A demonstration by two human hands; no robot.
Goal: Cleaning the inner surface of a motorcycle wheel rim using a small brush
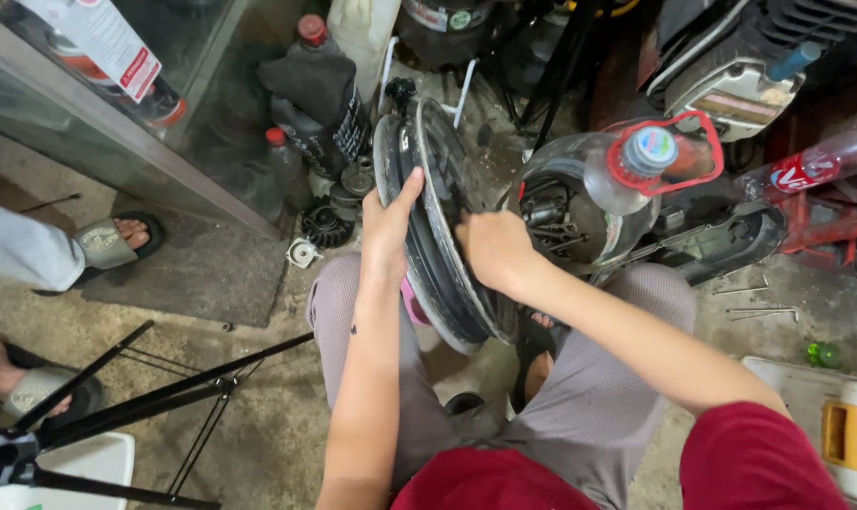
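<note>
A dark metal wheel rim (444, 189) stands on edge between my knees. My left hand (388, 231) grips its left rim edge, fingers curled over the top. My right hand (492, 247) presses flat against the rim's right face near the hub, fingers bent. Just right of the rim sits an open engine case (551, 212) with gears showing inside. I crouch in grey trousers and a red shirt.
A clear plastic jug with red handle (627, 170) lies over the engine case. Dark oil bottles (320, 94) and small gear parts (329, 222) stand at left. Another person's sandalled feet (117, 241) are far left. Tripod legs (164, 378) cross the floor; loose bolts (754, 307) lie at right.
</note>
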